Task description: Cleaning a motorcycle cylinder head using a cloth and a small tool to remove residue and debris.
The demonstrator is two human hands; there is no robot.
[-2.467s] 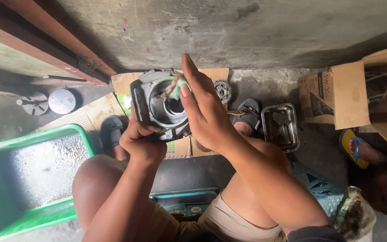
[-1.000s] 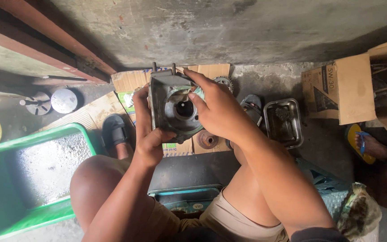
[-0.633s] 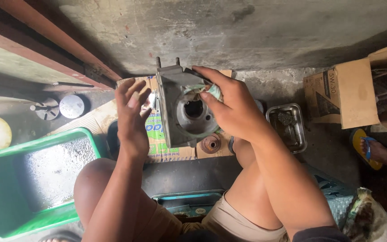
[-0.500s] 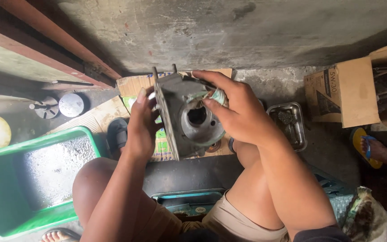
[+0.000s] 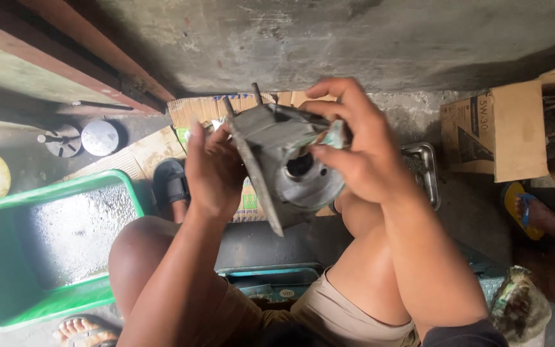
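I hold a grey metal engine part point(image 5: 277, 170) up in the air above my knees, over the flattened cardboard point(image 5: 155, 151) that lies on the concrete floor point(image 5: 470, 212). My left hand point(image 5: 212, 172) presses its palm and spread fingers flat against the part's broad plate on the left side, so it braces the part more than it clasps it. My right hand point(image 5: 361, 151) comes over the top and right side, with the fingers point(image 5: 329, 90) curled around the upper rim and the thumb near the round bore in the middle; between those fingers I also pinch a small greenish scrap point(image 5: 334, 135), whether cloth or pad I cannot tell. Two thin studs stick up from the part's top edge. Off the cardboard's left edge a green plastic tub point(image 5: 46, 250) sits just beside my left knee, and a black sandal point(image 5: 169, 183) lies between the tub and the part. A metal tray point(image 5: 426, 173) rests on the floor behind my right wrist, and an open cardboard box point(image 5: 515, 128) stands at the right, well apart. Two round metal pieces point(image 5: 85, 138) lie near the wall at the far left.
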